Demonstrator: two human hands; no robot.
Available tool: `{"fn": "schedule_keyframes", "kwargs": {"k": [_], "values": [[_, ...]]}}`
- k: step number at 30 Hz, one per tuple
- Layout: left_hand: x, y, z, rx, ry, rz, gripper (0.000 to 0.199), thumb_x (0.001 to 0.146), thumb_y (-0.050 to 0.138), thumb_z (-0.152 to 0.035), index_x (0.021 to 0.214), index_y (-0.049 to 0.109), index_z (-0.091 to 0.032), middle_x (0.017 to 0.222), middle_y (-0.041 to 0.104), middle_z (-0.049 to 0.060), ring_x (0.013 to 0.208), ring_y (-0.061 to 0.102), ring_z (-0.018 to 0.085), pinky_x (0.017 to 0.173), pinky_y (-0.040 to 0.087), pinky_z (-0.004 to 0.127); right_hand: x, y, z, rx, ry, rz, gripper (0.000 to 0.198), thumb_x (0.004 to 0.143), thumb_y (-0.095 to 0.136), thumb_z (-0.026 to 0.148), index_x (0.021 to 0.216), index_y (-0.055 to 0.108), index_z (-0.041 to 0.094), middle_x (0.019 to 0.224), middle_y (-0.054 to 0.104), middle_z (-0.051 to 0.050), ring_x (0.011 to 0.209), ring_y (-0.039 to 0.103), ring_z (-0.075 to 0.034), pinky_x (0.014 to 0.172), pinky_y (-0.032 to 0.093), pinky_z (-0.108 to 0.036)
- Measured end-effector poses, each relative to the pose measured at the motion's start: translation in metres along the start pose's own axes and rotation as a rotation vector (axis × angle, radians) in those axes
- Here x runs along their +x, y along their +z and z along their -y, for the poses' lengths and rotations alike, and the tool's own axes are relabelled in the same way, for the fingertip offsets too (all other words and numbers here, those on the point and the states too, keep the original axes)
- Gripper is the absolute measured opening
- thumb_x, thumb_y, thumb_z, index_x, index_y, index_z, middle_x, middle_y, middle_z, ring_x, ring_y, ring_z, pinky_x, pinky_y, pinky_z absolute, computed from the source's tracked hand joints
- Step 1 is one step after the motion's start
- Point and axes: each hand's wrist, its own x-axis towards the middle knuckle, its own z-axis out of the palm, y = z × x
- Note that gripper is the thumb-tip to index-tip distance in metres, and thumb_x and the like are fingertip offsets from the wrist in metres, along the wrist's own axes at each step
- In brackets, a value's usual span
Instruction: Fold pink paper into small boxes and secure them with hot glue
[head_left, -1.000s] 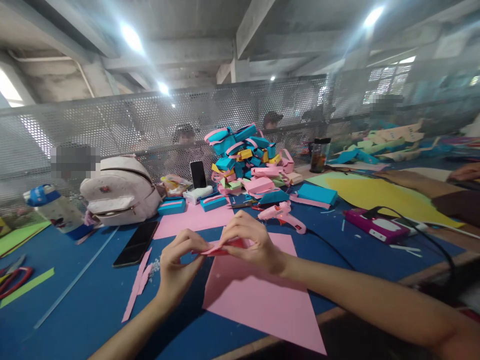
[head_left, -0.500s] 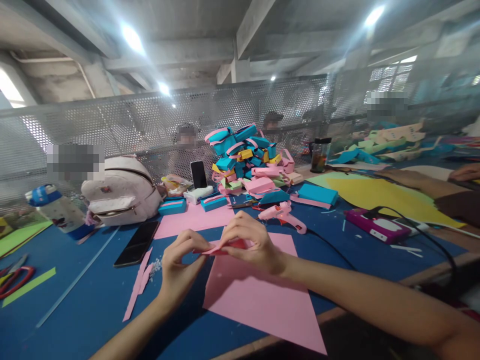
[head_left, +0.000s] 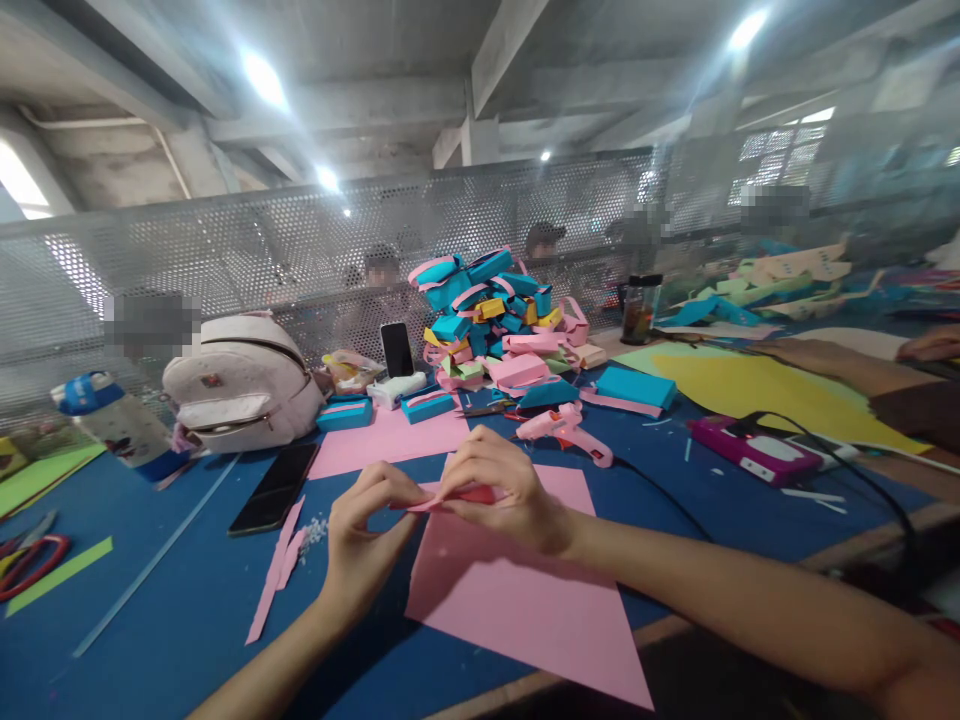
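Between my two hands is a small folded piece of pink paper (head_left: 429,503), held above a large pink sheet (head_left: 517,610) on the blue table. My left hand (head_left: 367,525) pinches its left end between thumb and fingers. The fingers of my right hand (head_left: 502,490) are curled round its right part and hide much of it. Just beyond my right hand lies a pink hot glue gun (head_left: 566,432) with its cord trailing right. Pink paper strips (head_left: 276,575) and small white crumbs lie to the left of my left hand.
A heap of blue, pink and yellow paper boxes (head_left: 491,320) stands at the back. Leftward are a black phone (head_left: 274,490), a backpack (head_left: 244,385), a bottle (head_left: 120,425) and scissors (head_left: 34,560). At right are a purple device (head_left: 754,450), yellow sheets (head_left: 795,395) and another person's arm (head_left: 832,362).
Both hands keep their hold on the folded pink paper. They have shifted only very slightly, and the things on the table lie as before.
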Motion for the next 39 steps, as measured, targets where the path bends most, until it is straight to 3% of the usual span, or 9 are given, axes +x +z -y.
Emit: {"fn": "schedule_keyframes", "kwargs": {"k": [39], "values": [[-0.0023, 0.0025, -0.0022, 0.044, 0.001, 0.014, 0.008, 0.082, 0.071, -0.016, 0.076, 0.067, -0.02, 0.073, 0.065, 0.001, 0.069, 0.06, 0.015, 0.062, 0.047, 0.027, 0.0009, 0.0012, 0.0044, -0.04, -0.048, 0.025, 0.003, 0.088, 0.071, 0.024, 0.089, 0.071, 0.021, 0.081, 0.072, -0.002, 0.077, 0.058, -0.017, 0.074, 0.046, -0.033]]}}
